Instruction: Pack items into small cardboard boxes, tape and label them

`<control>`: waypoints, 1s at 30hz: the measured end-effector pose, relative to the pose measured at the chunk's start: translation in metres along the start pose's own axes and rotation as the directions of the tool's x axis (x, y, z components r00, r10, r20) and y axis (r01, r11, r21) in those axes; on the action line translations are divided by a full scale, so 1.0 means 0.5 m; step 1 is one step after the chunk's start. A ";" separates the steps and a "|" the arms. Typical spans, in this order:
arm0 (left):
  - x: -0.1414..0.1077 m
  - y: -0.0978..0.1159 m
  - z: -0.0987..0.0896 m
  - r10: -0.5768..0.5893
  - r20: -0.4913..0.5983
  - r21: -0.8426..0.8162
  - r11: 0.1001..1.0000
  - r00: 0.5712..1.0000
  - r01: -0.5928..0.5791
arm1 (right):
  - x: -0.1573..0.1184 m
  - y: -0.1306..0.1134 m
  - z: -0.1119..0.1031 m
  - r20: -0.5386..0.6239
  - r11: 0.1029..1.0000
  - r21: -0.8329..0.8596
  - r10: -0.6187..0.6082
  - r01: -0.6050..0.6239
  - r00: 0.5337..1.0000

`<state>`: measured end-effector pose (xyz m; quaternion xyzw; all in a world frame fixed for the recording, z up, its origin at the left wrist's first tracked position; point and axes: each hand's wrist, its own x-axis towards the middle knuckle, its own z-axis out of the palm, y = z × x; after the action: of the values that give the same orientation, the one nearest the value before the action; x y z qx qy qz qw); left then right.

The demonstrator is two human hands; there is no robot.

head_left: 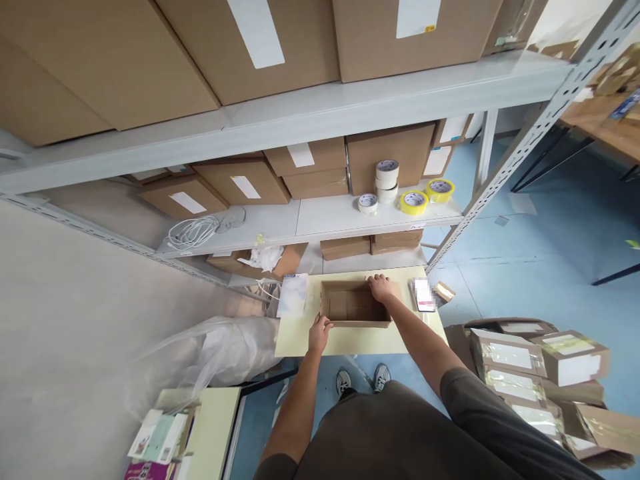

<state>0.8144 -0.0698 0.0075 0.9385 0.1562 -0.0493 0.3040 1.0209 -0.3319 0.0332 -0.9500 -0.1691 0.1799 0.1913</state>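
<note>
An open-topped cardboard box stands on the small cream-coloured table in front of me, and its inside shows bare brown cardboard. My left hand grips the box at its near left corner, thumb and fingers closed on the edge. Over the far right part of the rim lies my right hand, its fingers bent around the cardboard. Left of the box is a pale printed sheet or packet. A phone with a lit screen rests to the right.
Metal shelving rises ahead, loaded with cardboard boxes. White tape rolls, yellow tape rolls and a coiled white cable sit on its middle shelf. Packed parcels crowd the floor at right; plastic wrap is at left.
</note>
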 end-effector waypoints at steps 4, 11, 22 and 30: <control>-0.002 -0.006 0.007 0.003 -0.007 -0.015 1.000 1.000 -0.003 | -0.003 0.004 -0.005 -0.018 1.000 0.005 0.023 -0.023 1.000; -0.006 -0.045 0.018 0.106 -0.001 -0.107 0.989 0.994 -0.106 | 0.009 -0.052 0.015 -0.053 0.990 -0.114 0.078 -0.083 0.996; 0.055 -0.191 -0.083 0.155 -0.031 -0.290 0.944 0.987 -0.157 | 0.021 -0.352 0.140 -0.372 0.967 0.206 -0.064 0.149 0.926; 0.234 -0.357 -0.160 -0.032 -0.011 -0.243 0.970 0.999 0.029 | 0.143 -0.564 0.306 -0.167 0.937 0.325 -0.072 0.124 0.983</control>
<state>0.8672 0.1446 -0.0489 0.8921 0.1778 -0.0276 0.4144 0.9505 -0.0126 0.0011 -0.9050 -0.1683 0.1230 0.3708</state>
